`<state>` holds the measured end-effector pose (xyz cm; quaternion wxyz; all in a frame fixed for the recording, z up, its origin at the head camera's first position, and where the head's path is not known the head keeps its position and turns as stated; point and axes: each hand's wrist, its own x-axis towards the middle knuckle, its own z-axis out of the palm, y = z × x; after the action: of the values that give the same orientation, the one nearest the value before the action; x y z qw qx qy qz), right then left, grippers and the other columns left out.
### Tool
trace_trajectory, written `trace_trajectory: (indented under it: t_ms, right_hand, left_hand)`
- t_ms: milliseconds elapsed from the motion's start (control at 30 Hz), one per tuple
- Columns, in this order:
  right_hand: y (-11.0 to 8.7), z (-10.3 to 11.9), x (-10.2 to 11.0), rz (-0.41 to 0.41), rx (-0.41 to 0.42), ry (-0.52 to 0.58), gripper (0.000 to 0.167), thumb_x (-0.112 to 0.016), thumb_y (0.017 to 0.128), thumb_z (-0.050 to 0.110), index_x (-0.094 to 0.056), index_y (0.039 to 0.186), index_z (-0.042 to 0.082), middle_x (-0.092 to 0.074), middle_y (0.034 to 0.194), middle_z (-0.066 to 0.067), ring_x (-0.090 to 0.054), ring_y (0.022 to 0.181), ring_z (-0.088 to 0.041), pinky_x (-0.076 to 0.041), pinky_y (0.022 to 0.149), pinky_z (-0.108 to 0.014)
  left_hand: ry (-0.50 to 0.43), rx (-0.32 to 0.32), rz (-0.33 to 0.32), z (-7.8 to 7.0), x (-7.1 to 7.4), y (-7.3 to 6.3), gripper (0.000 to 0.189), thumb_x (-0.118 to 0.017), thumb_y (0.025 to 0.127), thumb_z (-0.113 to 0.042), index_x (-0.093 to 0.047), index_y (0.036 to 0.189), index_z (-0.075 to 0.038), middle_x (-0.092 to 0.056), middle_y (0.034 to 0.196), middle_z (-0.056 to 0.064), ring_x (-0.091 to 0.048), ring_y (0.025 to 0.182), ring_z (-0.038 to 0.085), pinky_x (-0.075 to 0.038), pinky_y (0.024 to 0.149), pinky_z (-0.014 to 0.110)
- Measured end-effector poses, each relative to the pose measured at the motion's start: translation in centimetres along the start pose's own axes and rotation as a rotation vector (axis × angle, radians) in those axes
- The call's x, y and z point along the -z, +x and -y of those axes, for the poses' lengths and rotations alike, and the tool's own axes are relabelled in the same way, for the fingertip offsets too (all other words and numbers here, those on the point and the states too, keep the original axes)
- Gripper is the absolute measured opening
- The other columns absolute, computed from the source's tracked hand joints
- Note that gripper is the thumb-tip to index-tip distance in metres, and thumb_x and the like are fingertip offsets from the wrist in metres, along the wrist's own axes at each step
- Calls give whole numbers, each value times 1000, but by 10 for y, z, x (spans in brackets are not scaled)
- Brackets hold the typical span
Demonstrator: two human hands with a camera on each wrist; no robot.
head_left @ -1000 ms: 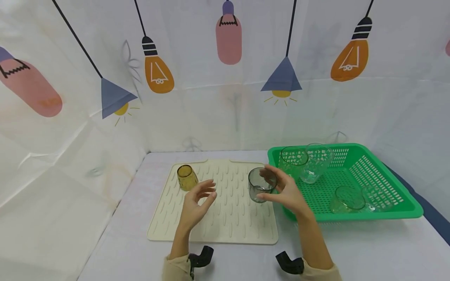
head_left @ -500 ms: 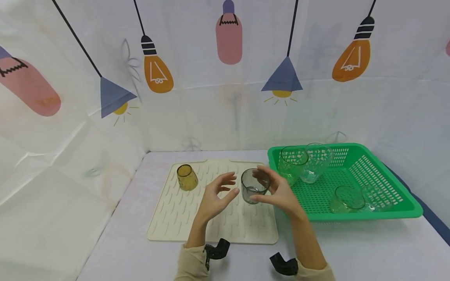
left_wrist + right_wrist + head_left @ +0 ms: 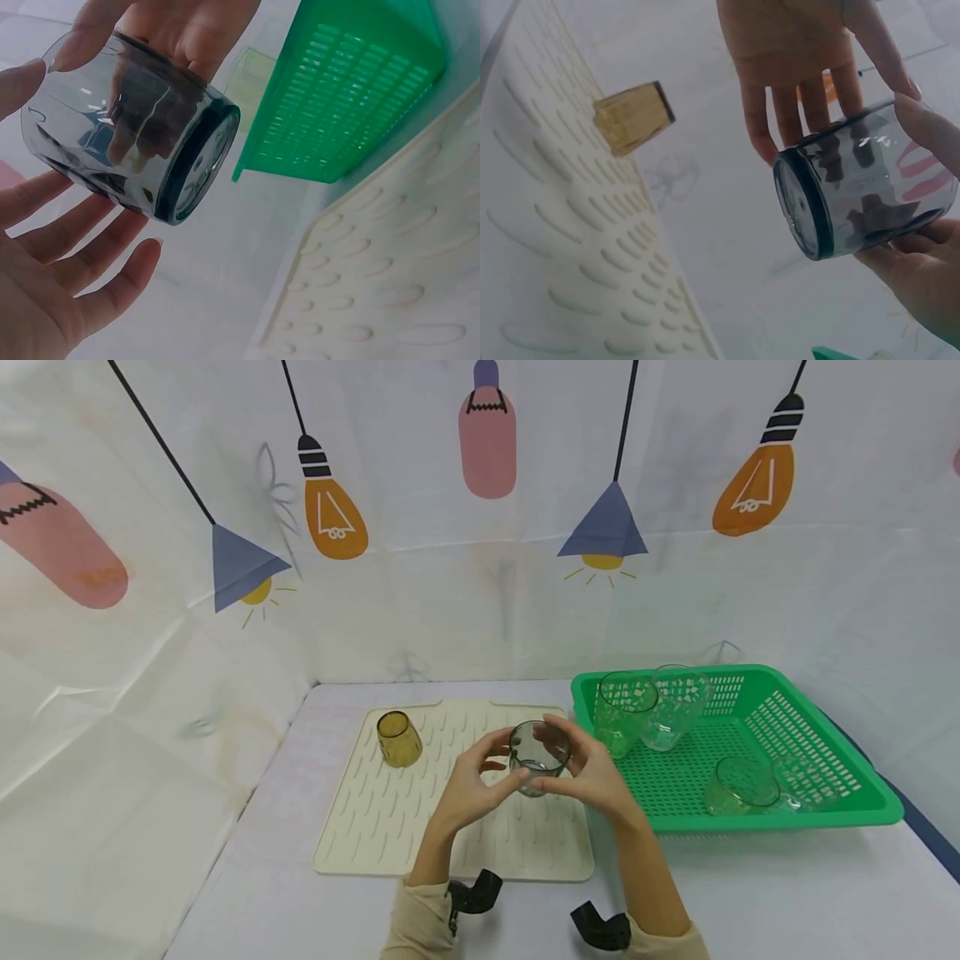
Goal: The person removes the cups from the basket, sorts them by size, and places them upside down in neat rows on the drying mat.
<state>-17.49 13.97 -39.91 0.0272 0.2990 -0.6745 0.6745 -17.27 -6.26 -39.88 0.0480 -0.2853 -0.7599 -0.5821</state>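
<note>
A grey see-through drinking glass (image 3: 540, 750) is held up between both hands over the cream ridged mat (image 3: 480, 852). My left hand (image 3: 471, 785) grips it from the left, thumb on the near side and fingers around the far side. My right hand (image 3: 594, 781) grips its right side, thumb close to the left thumb. The left wrist view shows the thick base of the glass (image 3: 112, 139) tilted down toward the mat. In the right wrist view the glass (image 3: 870, 184) has fingers on both sides. An amber glass (image 3: 400, 742) stands on the mat at the back left, narrower end up.
A green perforated basket (image 3: 750, 823) stands on the right, beside the mat. It holds several clear glasses, among them a tall one (image 3: 618, 718) at its back left and a short one (image 3: 738, 789) near the front. A printed cloth (image 3: 450, 602) hangs behind the table.
The right hand has carried the grey glass slightly left. The left hand has moved right from beside the amber glass and taken hold of the grey glass.
</note>
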Motion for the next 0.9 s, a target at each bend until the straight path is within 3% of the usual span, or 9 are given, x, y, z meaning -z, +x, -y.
trace_trajectory:
  t_ms: [233, 467, 600, 900]
  right_hand:
    - [-1, 2, 0, 24, -22, -9, 82, -73, 72, -11, -27, 140, -12, -38, 134, -34, -45, 126, -11, -35, 105, -23]
    - [-2, 2, -4, 0, -24, -136, 81, -74, 72, -10, -28, 140, -13, -42, 133, -34, -42, 127, -37, -37, 102, -17]
    - [-1, 1, -7, -38, -36, -190, 81, -74, 71, -12, -30, 139, -12, -45, 133, -30, -41, 126, -43, -37, 101, -16]
    - [1, 3, -17, -97, -31, -326, 80, -74, 69, -13, -32, 138, -13, -48, 132, -30, -45, 124, -42, -37, 103, -44]
  left_hand:
    - [36, 17, 18, -3, -2, 0, 58, -70, 84, -9, -46, 136, 0, -59, 121, 16, -56, 111, 33, -51, 87, 45]
    - [180, 11, -21, -11, -8, 1, 72, -75, 80, -20, -41, 138, 3, -56, 126, 15, -56, 111, 29, -52, 83, 37]
    - [240, 29, -72, -19, -13, 2, 76, -77, 78, -25, -41, 136, 7, -55, 125, 18, -56, 109, 28, -53, 83, 38]
    - [463, 59, -161, -31, -25, 5, 78, -75, 78, -34, -43, 132, 13, -54, 126, 26, -58, 108, 36, -52, 84, 46]
